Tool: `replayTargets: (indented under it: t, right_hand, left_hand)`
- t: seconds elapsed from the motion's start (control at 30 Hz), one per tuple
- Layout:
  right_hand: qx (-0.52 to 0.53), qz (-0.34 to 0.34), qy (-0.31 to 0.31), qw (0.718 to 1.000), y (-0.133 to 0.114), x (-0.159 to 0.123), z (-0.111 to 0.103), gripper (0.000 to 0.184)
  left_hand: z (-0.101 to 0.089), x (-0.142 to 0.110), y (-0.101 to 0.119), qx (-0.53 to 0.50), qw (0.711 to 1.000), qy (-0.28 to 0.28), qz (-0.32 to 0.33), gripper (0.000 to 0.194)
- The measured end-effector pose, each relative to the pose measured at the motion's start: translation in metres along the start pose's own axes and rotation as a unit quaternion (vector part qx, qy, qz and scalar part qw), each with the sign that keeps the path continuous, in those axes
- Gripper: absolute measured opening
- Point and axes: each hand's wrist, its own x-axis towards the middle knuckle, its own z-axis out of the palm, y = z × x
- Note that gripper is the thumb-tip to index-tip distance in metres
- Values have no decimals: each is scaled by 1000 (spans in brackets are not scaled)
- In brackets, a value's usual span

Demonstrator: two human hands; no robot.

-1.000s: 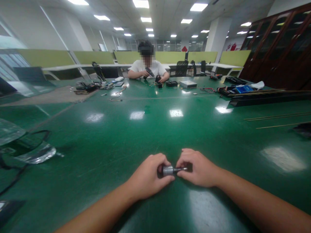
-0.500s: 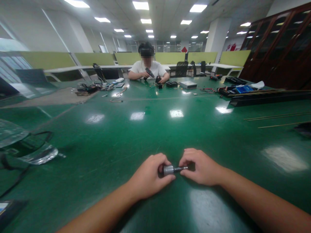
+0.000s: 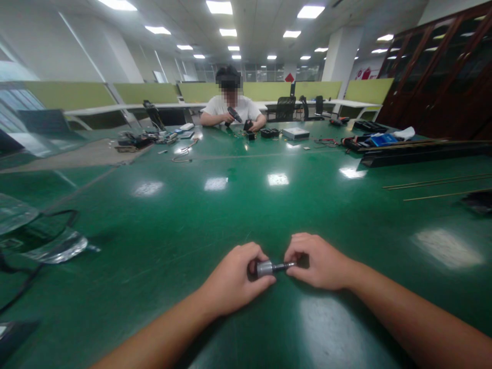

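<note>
Low in the middle of the view, a small silver cylinder with a thin dark shaft (image 3: 265,269) lies level just above or on the green table; its exact kind I cannot make out. My left hand (image 3: 235,279) is closed around the thick end, thumb in front and fingers behind. The shaft points right, toward my right hand (image 3: 317,262). There, thumb and curled fingers pinch the shaft's bright tip. Part of the thick end is hidden inside the left hand.
Across the table (image 3: 246,210) sits a person (image 3: 230,105) holding a dark power tool. A large clear plastic bottle (image 3: 57,246) lies at the left. Thin brass-coloured rods (image 3: 438,182) and a long black channel (image 3: 423,155) are on the right. Electronic parts clutter the far left.
The view has shifted slightly left. My right fingers sit a little farther from the silver cylinder, with slightly more of the shaft showing. Both hands keep their hold.
</note>
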Motion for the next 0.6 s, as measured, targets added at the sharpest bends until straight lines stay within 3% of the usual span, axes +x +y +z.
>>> replayTargets:
  t: [0.6]
  right_hand:
    - [1,51,-42,998,13,-3,-17,8]
  left_hand:
    - [0,0,-3,-1,1000,-2,4,19]
